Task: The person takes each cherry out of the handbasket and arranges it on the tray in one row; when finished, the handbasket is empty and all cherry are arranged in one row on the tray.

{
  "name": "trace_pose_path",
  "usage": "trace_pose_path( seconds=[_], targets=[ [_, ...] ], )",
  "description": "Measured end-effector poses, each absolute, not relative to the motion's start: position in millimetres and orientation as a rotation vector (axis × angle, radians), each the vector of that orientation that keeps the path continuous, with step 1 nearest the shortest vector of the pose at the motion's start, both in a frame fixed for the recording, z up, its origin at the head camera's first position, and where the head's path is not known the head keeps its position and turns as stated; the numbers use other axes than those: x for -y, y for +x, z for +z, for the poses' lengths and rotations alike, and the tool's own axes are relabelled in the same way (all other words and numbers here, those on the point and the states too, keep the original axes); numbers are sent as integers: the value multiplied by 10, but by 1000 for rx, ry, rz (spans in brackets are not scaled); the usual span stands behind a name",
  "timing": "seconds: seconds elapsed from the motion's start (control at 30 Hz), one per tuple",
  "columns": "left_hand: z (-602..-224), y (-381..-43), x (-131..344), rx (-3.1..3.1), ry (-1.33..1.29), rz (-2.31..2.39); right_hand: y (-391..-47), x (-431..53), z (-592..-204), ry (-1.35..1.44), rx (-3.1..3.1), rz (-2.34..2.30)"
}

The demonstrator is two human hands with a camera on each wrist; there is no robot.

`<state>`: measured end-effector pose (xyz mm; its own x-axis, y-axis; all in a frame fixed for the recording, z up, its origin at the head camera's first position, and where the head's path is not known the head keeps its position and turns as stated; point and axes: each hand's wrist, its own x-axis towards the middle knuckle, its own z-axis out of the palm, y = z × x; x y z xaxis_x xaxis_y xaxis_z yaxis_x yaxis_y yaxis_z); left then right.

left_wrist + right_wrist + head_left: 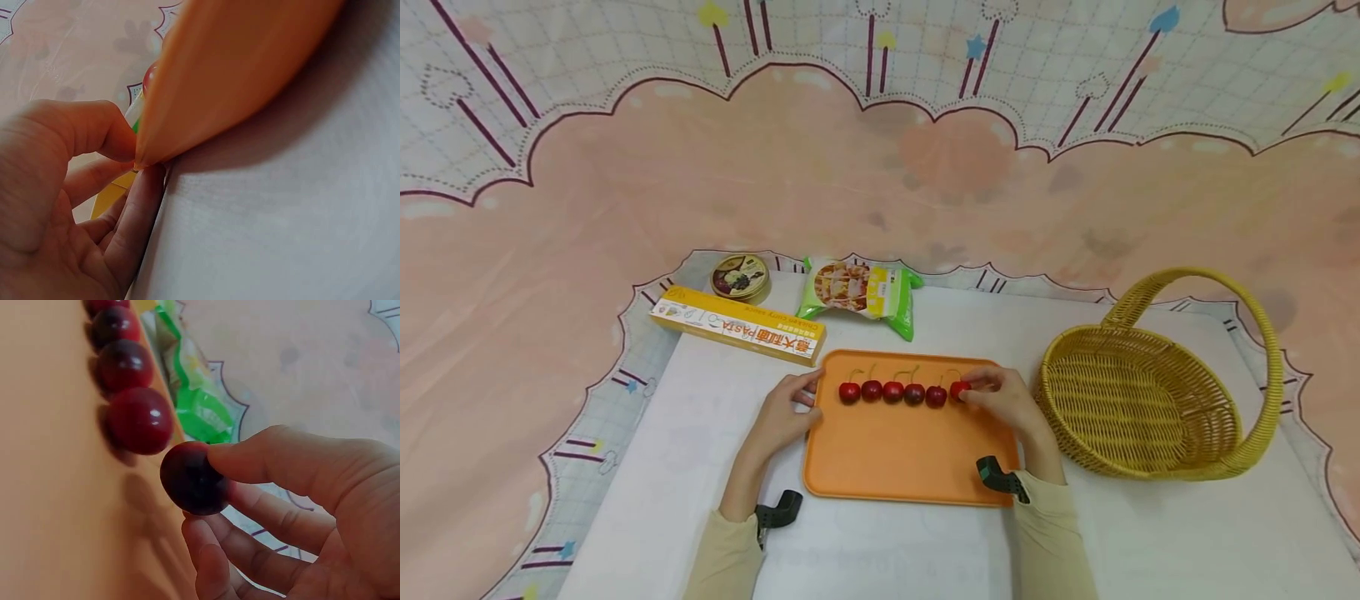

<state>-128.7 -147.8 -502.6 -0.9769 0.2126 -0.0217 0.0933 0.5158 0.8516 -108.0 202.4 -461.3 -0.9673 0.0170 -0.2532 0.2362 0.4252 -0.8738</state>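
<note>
An orange tray (887,458) lies on the white table, bearing a row of dark red cherries (892,392) with green stems. My right hand (1011,404) pinches the cherry (195,478) at the right end of the row between thumb and fingers. In the right wrist view this cherry appears just off the tray, beside its neighbour (140,420). At the tray's left edge my left hand (781,417) grips the rim (150,147), its thumb on one side and a finger beneath. The tray hides some of the left fingertips.
A yellow wicker basket (1120,400) with a tall handle stands right of the tray. Behind the tray lie a pasta box (737,325), a round tin (741,277) and a green food bag (859,292). A patterned cloth (775,183) covers the background.
</note>
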Motion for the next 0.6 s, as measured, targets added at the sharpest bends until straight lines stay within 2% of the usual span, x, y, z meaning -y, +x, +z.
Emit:
trace_pose_path(
  seconds=[0.6],
  targets=[
    [-5011, -1282, 1513, -2630, 235, 1428, -1029, -1973, -4719, 140, -2465, -1602]
  ],
)
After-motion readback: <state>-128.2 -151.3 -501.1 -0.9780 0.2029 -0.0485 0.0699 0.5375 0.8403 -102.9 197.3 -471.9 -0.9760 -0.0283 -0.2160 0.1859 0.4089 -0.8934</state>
